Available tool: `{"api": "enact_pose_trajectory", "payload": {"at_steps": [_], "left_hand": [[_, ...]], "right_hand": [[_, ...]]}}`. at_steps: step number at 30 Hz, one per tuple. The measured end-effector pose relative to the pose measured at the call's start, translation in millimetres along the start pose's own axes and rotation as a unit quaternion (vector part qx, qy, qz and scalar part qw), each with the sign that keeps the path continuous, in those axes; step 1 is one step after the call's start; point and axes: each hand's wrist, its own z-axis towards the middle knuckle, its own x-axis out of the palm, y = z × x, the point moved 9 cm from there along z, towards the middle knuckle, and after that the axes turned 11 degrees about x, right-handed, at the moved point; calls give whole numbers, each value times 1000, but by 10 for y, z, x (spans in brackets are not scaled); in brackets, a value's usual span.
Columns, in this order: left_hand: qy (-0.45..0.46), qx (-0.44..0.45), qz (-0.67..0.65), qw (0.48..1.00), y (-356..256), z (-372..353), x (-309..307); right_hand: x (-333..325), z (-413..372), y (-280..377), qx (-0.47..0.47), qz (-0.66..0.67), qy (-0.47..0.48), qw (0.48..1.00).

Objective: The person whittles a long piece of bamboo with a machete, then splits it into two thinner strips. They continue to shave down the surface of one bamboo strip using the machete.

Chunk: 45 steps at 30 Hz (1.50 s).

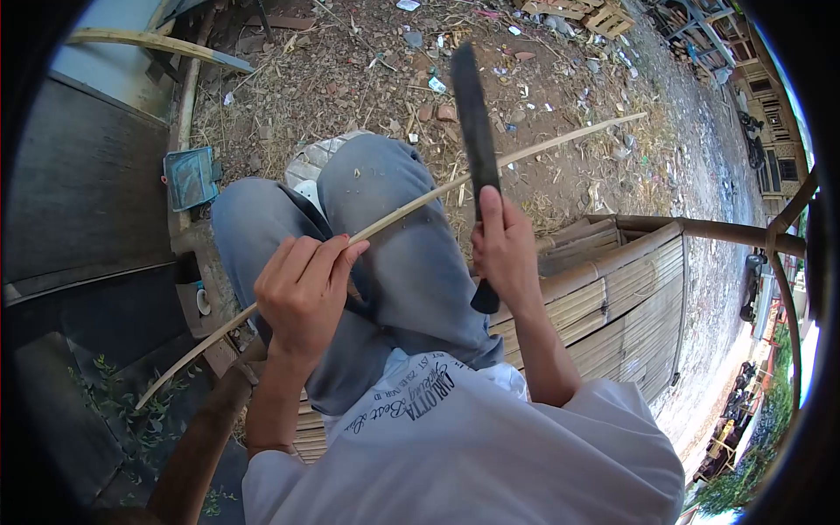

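A long, thin bamboo strip (411, 206) lies slantwise over my knees, its far end out above the littered ground and its near end low at the left. My left hand (302, 293) is closed round the strip just over my lap. In my right hand (503, 249) is a large dark knife (475, 118), held by its handle with the blade pointing up and away. The blade crosses the strip in view; whether the two touch I cannot tell.
Bamboo slats (604, 306) with a pole rim stand at my right. A blue-green plastic tray (191, 178) lies at the left near a dark panel (83, 184). Wooden crates (604, 17) are at the far top. Scraps and brick pieces litter the ground ahead.
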Motion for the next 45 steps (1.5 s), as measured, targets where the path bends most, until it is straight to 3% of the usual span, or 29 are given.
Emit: {"api": "enact_pose_trajectory", "payload": {"at_steps": [1, 4, 6, 7, 9, 11, 14, 16, 18, 19, 23, 24, 28, 30, 32, 34, 35, 38, 40, 43, 45], "left_hand": [[1, 0, 1, 1000, -14, -4, -21], [42, -27, 45, 998, -19, 51, -10], [84, -10, 49, 995, -1, 120, 56], [84, -8, 49, 995, 20, 153, 38], [72, 22, -18, 997, 17, 193, -5], [89, 42, 4, 995, 32, 109, 7], [105, 69, 29, 992, 1, 103, 35], [112, 73, 30, 991, -21, 112, 62], [116, 69, 31, 990, -18, 113, 79], [119, 70, 31, 990, -9, 113, 83], [131, 67, 32, 989, -16, 105, 59], [143, 65, 44, 987, -22, 108, 74], [138, 81, 37, 986, 13, 124, 123], [132, 85, 43, 987, 3, 135, 80], [134, 88, 41, 986, 19, 133, 75], [130, 93, 39, 986, -5, 146, 55], [148, 81, 38, 985, -1, 157, 74], [159, 70, 44, 984, 10, 168, 112], [156, 79, 52, 983, 45, 174, 129], [120, 81, 6, 989, 50, 138, 77], [133, 75, 28, 988, 39, 153, 86]], "right_hand": [[-315, 195, -29, 30, 39, -61, 997], [-702, 429, 17, 61, 49, -122, 989], [-339, 276, -84, 78, 42, -26, 996], [-133, 213, -126, 40, -5, 22, 999], [-200, 239, -101, 62, 32, 17, 997], [-420, 424, -127, 79, 115, -23, 990], [-627, 503, -98, 66, 92, -82, 990], [-349, 237, -192, 68, 88, -70, 991], [152, -11, -215, -5, -9, 78, 997], [126, 23, -204, -3, -6, 78, 997], [-662, 506, -167, 45, 101, -91, 990], [-663, 489, -132, 43, 100, -92, 990], [-257, 146, -136, 55, 38, -49, 997], [59, -21, -81, -63, -66, 40, 995], [-217, 234, 37, -39, -97, 24, 994], [-665, 521, -55, 76, 18, -85, 993], [-638, 486, -55, 73, 17, -87, 993], [-259, 176, -114, 79, -28, -46, 995], [144, -55, -43, -46, -97, 78, 991], [-384, 307, 23, 46, 0, -46, 998], [-543, 484, 69, 54, 22, -61, 996]]}}
